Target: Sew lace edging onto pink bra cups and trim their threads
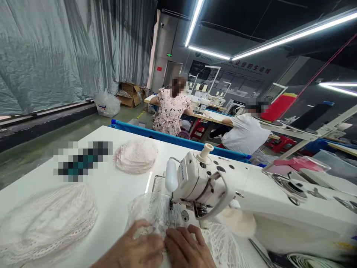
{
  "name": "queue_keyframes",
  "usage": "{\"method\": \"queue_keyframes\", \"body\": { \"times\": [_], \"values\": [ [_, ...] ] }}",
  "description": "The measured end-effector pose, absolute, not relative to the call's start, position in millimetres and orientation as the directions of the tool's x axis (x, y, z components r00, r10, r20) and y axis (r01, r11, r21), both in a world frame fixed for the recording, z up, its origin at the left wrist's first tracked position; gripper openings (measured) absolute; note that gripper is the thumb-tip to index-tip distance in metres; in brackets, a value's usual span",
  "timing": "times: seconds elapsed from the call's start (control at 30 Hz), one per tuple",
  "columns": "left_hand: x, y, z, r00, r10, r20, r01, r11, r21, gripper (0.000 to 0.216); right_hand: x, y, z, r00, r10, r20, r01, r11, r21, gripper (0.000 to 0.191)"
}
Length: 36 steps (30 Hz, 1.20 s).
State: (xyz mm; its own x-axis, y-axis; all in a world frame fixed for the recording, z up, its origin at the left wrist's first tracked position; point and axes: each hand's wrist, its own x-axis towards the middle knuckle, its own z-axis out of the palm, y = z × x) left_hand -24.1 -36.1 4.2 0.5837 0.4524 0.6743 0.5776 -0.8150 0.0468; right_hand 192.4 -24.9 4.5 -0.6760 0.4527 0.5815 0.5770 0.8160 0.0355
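Both my hands rest side by side on a piece of white lace fabric [156, 208] at the bottom of the view, in front of the needle of a white sewing machine [212, 182]. My left hand [139, 247] presses on the lace with fingers curled together. My right hand [186, 247] lies next to it, fingers bent down onto the same fabric. The lace runs under the machine's presser foot [170, 204]. Whether either hand pinches the fabric or only presses it flat is not clear.
A stack of white lace pieces [47, 223] lies at the left of the white table [111, 186], a smaller stack [136, 155] farther back. A blue rail [167, 137] edges the table. Two seated people [171, 109] [245, 132] work at benches beyond. Boxes [128, 93] stand by the curtain.
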Motion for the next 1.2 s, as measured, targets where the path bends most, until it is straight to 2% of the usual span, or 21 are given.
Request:
{"method": "queue_keyframes", "body": {
  "times": [0.03,0.1,0.17,0.23,0.3,0.37,0.47,0.53,0.6,0.67,0.73,0.8,0.83,0.87,0.93,0.97,1.0,1.03,1.1,1.2],
  "values": [
    [-36,-39,11,0.596,0.483,0.642,0.588,-0.807,0.061,0.029,191,-28,7,-0.671,0.463,0.579,0.569,0.822,0.002,0.059],
    [-58,-41,24,0.625,0.621,0.473,0.642,-0.754,0.143,0.033,186,-36,13,-0.671,0.481,0.564,0.570,0.821,-0.024,0.057],
    [-72,-44,34,0.644,0.686,0.339,0.668,-0.720,0.189,0.040,175,-44,19,-0.651,0.493,0.577,0.584,0.811,-0.034,0.054],
    [-77,-52,39,0.635,0.718,0.285,0.688,-0.693,0.213,0.039,158,-51,19,-0.636,0.480,0.604,0.576,0.816,-0.042,0.059],
    [-78,-67,42,0.614,0.739,0.277,0.705,-0.671,0.229,0.034,140,-59,14,-0.633,0.435,0.640,0.548,0.836,-0.027,0.069],
    [-80,-85,47,0.619,0.743,0.254,0.701,-0.668,0.249,0.027,127,-67,8,-0.646,0.407,0.646,0.520,0.854,-0.018,0.070],
    [-90,-105,56,0.679,0.707,0.197,0.655,-0.705,0.271,0.020,126,-82,7,-0.716,0.434,0.547,0.482,0.874,-0.063,0.063],
    [-96,-111,55,0.698,0.682,0.216,0.625,-0.729,0.280,0.027,132,-92,11,-0.753,0.442,0.488,0.452,0.886,-0.105,0.059],
    [-96,-117,48,0.699,0.683,0.213,0.615,-0.726,0.308,0.046,136,-103,13,-0.759,0.459,0.461,0.447,0.883,-0.143,0.055],
    [-90,-125,36,0.682,0.702,0.205,0.623,-0.704,0.341,0.052,138,-116,11,-0.749,0.486,0.449,0.470,0.869,-0.156,0.043],
    [-81,-139,27,0.661,0.712,0.236,0.620,-0.696,0.362,0.038,139,-131,8,-0.728,0.520,0.447,0.503,0.848,-0.167,0.019],
    [-74,-157,22,0.614,0.720,0.324,0.581,-0.690,0.431,0.023,143,-147,10,-0.724,0.538,0.432,0.458,0.843,-0.283,0.016],
    [-71,-167,22,0.588,0.733,0.341,0.543,-0.671,0.505,0.026,146,-154,14,-0.727,0.566,0.388,0.412,0.812,-0.412,0.016],
    [-68,-176,24,0.564,0.764,0.313,0.495,-0.616,0.613,0.028,150,-160,20,-0.726,0.614,0.310,0.369,0.728,-0.578,0.014],
    [-63,-192,29,0.522,0.846,0.105,0.373,-0.337,0.864,0.020,161,-170,33,-0.731,0.682,0.027,0.313,0.372,-0.874,0.013],
    [-60,-198,31,0.518,0.854,-0.046,0.295,-0.127,0.947,0.016,166,-173,39,-0.735,0.667,-0.121,0.303,0.163,-0.939,0.016],
    [-57,-203,32,0.527,0.829,-0.189,0.218,0.082,0.972,0.019,170,-176,44,-0.738,0.633,-0.235,0.298,-0.007,-0.955,0.018],
    [-54,-206,33,0.540,0.788,-0.295,0.159,0.249,0.955,0.027,174,-178,46,-0.743,0.601,-0.293,0.285,-0.112,-0.952,0.019],
    [-49,-209,34,0.547,0.739,-0.393,0.117,0.398,0.910,0.033,178,-182,46,-0.762,0.576,-0.297,0.248,-0.164,-0.955,0.020],
    [-43,-208,37,0.538,0.745,-0.394,0.217,0.329,0.919,0.024,180,-188,38,-0.760,0.617,-0.205,0.245,-0.020,-0.969,0.017]
  ]
}}
